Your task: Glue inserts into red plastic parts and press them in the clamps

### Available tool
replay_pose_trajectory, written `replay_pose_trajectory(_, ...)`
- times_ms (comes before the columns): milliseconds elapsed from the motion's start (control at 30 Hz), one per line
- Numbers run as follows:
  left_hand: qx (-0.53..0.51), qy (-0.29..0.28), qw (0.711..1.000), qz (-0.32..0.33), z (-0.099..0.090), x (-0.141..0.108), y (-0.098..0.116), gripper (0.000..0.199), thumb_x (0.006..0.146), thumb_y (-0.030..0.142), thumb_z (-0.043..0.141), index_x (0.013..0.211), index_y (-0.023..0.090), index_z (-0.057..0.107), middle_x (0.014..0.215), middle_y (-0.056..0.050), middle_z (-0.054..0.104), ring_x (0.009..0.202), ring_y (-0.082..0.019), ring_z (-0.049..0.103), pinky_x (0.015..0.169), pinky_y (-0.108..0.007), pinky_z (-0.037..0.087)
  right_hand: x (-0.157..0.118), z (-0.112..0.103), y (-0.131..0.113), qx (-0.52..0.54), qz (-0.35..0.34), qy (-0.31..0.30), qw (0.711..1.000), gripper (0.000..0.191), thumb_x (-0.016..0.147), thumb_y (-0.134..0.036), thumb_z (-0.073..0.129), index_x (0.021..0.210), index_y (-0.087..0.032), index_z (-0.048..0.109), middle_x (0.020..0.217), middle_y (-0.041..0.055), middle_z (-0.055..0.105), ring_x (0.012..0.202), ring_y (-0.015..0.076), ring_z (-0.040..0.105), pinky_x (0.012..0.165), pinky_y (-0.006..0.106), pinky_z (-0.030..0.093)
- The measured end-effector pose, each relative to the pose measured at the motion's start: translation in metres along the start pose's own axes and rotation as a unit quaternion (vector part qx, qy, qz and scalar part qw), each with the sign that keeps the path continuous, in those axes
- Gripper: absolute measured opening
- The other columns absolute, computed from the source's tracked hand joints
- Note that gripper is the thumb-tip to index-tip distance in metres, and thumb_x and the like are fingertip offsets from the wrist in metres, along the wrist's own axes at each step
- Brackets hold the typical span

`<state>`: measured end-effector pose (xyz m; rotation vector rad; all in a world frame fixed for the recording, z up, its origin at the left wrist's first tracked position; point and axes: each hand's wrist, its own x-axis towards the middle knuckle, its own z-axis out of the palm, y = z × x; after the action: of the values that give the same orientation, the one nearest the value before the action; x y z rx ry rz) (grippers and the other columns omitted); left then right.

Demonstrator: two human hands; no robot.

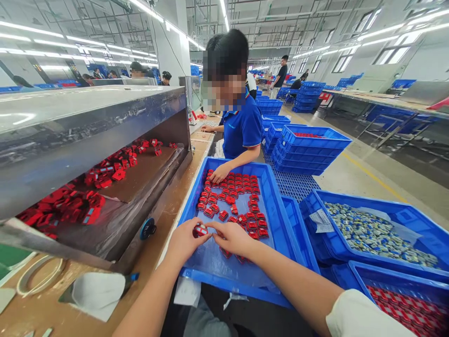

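The left hand [187, 241] is grasping a small red block-shaped part [200, 230] above the nine-o'clock side of a blue rectangular plastic tray [279, 216]. The right hand [233, 238] is extending its index finger beside it; whether it is gripping anything cannot be told.

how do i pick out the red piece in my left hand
Start with the large blue bin at the centre, holding many red pieces. Over its near left side is your left hand. The held piece is pinched there; its neighbours lie in the bin.
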<state>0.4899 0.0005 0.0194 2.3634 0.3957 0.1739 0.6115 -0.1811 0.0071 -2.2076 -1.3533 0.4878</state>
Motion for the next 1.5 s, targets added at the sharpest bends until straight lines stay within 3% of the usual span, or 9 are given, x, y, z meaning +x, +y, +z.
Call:
replay_pose_trajectory(167, -0.074, 0.016, 0.997, -0.005, 0.001, 0.002, -0.002, 0.036, 0.082, 0.039, 0.084, 0.109, 0.025, 0.064, 0.103, 0.000, 0.077, 0.090, -0.021, 0.073, 0.084, -0.031, 0.053, 0.003, 0.004, 0.009, 0.164, -0.005, 0.084, 0.983, 0.061, 0.094, -0.019, 0.055, 0.155, -0.020, 0.049, 0.077, -0.0064, 0.047, 0.069, 0.0134, 0.049, 0.069, 0.025, 0.038)
replay_pose_trajectory(267, -0.097, 0.016, 0.995, 0.001, 0.007, 0.004, -0.010, 0.040, 0.083, 0.031, 0.083, 0.113, 0.026, 0.057, 0.106, 0.000, 0.076, 0.094, -0.021, 0.073, 0.089, -0.032, 0.054, 0.004, 0.003, 0.009, 0.209, -0.028, 0.081, 0.974, 0.060, 0.092, -0.018, 0.055, 0.152, -0.020, 0.049, 0.078, -0.0070, 0.041, 0.069, 0.0131, 0.046, 0.069, 0.025, 0.038)
replay_pose_trajectory(500, -0.096, 0.025, 0.994, 0.041, 0.017, 0.007, -0.024, 0.061, 0.085, 0.017, 0.077, 0.138, 0.027, 0.048, 0.138, -0.008, 0.067, 0.113, -0.023, 0.073, 0.103, -0.039, 0.054, -0.001, -0.002, -0.002, 0.116, -0.020, 0.042, 0.992, 0.062, 0.090, -0.016, 0.059, 0.151, -0.023, 0.052, 0.079, -0.0073, 0.047, 0.067, 0.0118, 0.048, 0.068, 0.024, 0.036)
replay_pose_trajectory(600, -0.090, 0.027, 0.995, 0.033, 0.018, 0.007, -0.026, 0.060, 0.085, 0.017, 0.076, 0.138, 0.028, 0.049, 0.137, -0.007, 0.068, 0.112, -0.024, 0.074, 0.103, -0.041, 0.054, -0.001, -0.001, -0.003, 0.074, -0.029, 0.004, 0.997, 0.060, 0.090, -0.017, 0.061, 0.150, -0.025, 0.056, 0.075, -0.0078, 0.050, 0.066, 0.0116, 0.048, 0.067, 0.024, 0.033)
replay_pose_trajectory(933, -0.078, 0.028, 0.997, 0.013, 0.016, 0.007, -0.027, 0.047, 0.083, 0.022, 0.075, 0.124, 0.028, 0.052, 0.123, -0.004, 0.072, 0.103, -0.025, 0.075, 0.094, -0.041, 0.056, 0.001, -0.002, -0.007, 0.063, -0.021, -0.009, 0.998, 0.061, 0.090, -0.017, 0.063, 0.151, -0.025, 0.059, 0.074, -0.0071, 0.052, 0.066, 0.0120, 0.049, 0.067, 0.024, 0.032)
replay_pose_trajectory(1167, -0.090, 0.027, 0.995, 0.029, 0.018, 0.008, -0.027, 0.051, 0.081, 0.021, 0.071, 0.127, 0.027, 0.050, 0.118, -0.004, 0.073, 0.102, -0.024, 0.076, 0.094, -0.040, 0.056, 0.002, 0.001, -0.009, 0.087, -0.001, 0.047, 0.995, 0.068, 0.092, -0.018, 0.059, 0.159, -0.028, 0.048, 0.080, -0.0058, 0.056, 0.071, 0.0130, 0.053, 0.068, 0.024, 0.034)
replay_pose_trajectory(1333, -0.085, 0.029, 0.996, 0.021, 0.016, 0.008, -0.025, 0.051, 0.080, 0.022, 0.073, 0.124, 0.027, 0.049, 0.128, -0.006, 0.071, 0.106, -0.025, 0.076, 0.099, -0.042, 0.054, 0.001, 0.001, -0.009, 0.050, -0.019, -0.025, 0.998, 0.065, 0.093, -0.021, 0.062, 0.157, -0.026, 0.054, 0.075, -0.0058, 0.057, 0.067, 0.0131, 0.050, 0.067, 0.024, 0.032)
replay_pose_trajectory(1500, -0.078, 0.040, 0.996, 0.023, 0.017, 0.008, -0.028, 0.048, 0.080, 0.025, 0.074, 0.123, 0.028, 0.051, 0.121, -0.003, 0.073, 0.102, -0.025, 0.076, 0.094, -0.041, 0.055, 0.002, 0.002, -0.007, 0.052, -0.010, -0.020, 0.998, 0.064, 0.094, -0.022, 0.062, 0.157, -0.029, 0.055, 0.073, -0.0062, 0.057, 0.065, 0.0128, 0.050, 0.066, 0.024, 0.032)
